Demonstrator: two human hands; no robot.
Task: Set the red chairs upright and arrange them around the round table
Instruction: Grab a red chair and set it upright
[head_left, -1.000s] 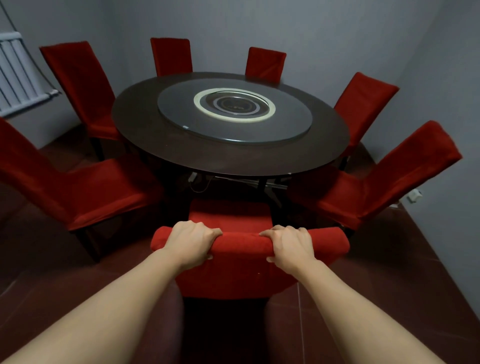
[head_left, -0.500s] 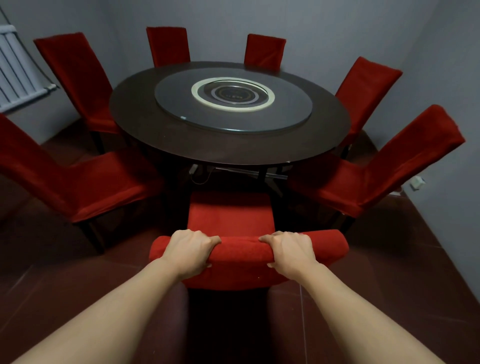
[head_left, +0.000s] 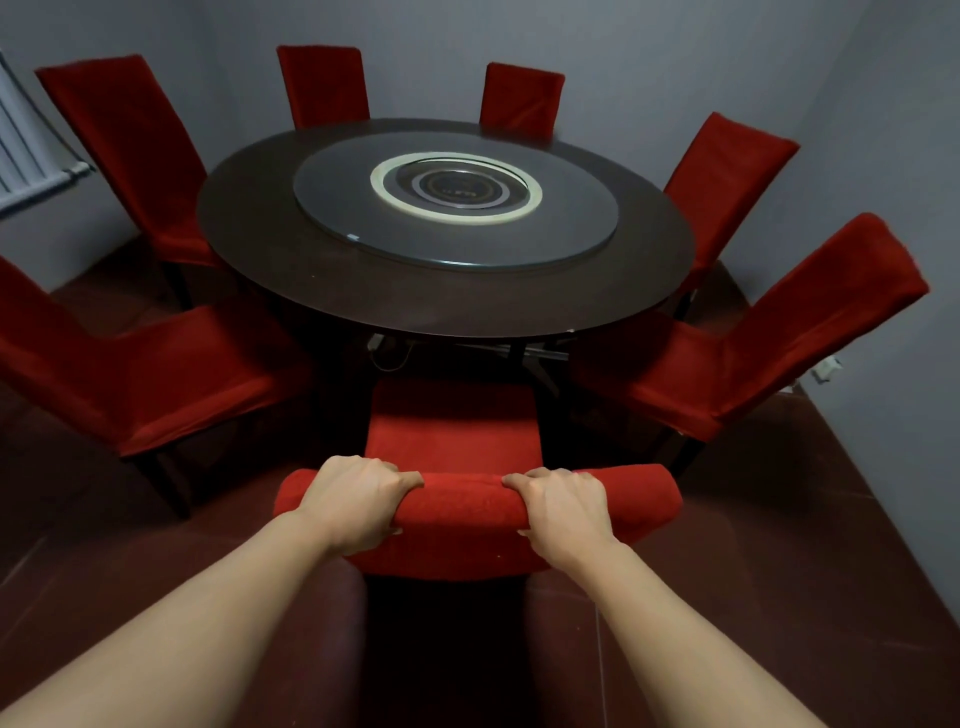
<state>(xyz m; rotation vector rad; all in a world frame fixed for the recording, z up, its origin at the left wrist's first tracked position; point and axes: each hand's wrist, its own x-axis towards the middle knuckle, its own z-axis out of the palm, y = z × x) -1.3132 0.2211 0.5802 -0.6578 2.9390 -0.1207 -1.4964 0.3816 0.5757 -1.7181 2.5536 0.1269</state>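
A red chair (head_left: 457, 514) stands upright right in front of me, its seat facing the dark round table (head_left: 311, 291). My left hand (head_left: 353, 499) grips the top of its backrest on the left, and my right hand (head_left: 566, 506) grips the same top edge on the right. Several other red chairs stand upright around the table: one at the near left (head_left: 156, 384), one at the near right (head_left: 753, 364), and more at the far side (head_left: 322, 85). A glass turntable (head_left: 332, 197) lies on the tabletop.
Grey walls close in on the right and behind the table. A white radiator (head_left: 21, 150) hangs on the left wall. A wall socket (head_left: 826, 370) sits low on the right wall. Dark red floor tiles (head_left: 779, 597) surround me.
The near chair has moved a little further away from me toward the table, showing more of its seat. Both hands keep their grip on the backrest top.
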